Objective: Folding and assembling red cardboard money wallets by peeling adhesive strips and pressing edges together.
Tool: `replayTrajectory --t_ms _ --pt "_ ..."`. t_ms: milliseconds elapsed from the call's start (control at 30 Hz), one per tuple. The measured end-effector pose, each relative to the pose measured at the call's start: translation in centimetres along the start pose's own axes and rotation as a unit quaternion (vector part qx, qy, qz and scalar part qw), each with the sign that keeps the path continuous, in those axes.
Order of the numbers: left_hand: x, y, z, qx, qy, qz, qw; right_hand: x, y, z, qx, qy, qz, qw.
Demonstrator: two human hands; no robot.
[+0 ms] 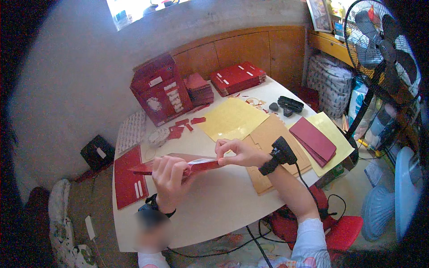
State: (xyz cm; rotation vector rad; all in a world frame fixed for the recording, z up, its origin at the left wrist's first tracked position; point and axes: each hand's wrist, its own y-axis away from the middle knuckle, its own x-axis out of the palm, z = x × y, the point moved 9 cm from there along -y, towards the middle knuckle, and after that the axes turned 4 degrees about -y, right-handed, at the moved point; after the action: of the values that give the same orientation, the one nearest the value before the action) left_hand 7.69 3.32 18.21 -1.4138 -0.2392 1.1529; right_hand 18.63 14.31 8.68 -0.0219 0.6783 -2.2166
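Above the near half of the table, both hands hold a red folded card piece (206, 167) with a pale strip showing along its inside. My left hand (169, 177) is closed around its left part, fingers curled over the edge, and a dark red flap sticks out past the knuckles. At the right end, my right hand (241, 153) pinches the edge between thumb and fingertips. A flat red sheet (129, 181) with white strips lies left of my left hand. Under my right wrist are tan cardboard sheets (268, 138). Palms and fingers partly hide the held piece.
At the back stand a dark red box (157, 96), a small stack of red pieces (200, 91) and a flat red stack (237, 78). Red scraps (176, 130), yellow paper (232, 117), maroon pieces (313, 140) and a black device (290, 104) lie around. A fan (386, 50) stands right.
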Motion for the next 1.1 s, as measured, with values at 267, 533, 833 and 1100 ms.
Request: replayTrajectory --t_ms 267,533,833,1100 --pt "0.0 -0.2 0.6 -0.03 -0.013 -0.018 0.999 -2.9 0.4 0.4 -0.012 0.038 -0.188 0.981" --pt "0.7 1.3 0.3 -0.068 -0.062 -0.032 0.995 1.5 1.9 -4.0 0.279 -0.311 -0.098 0.903" --pt "6.0 2.8 -3.0 -0.048 0.11 0.18 0.976 0.5 2.7 -6.2 0.307 -0.262 -0.194 0.894" --pt "7.6 3.7 0.8 -0.155 0.166 0.282 0.932 -0.5 3.1 -5.8 0.303 -0.212 -0.189 0.91"
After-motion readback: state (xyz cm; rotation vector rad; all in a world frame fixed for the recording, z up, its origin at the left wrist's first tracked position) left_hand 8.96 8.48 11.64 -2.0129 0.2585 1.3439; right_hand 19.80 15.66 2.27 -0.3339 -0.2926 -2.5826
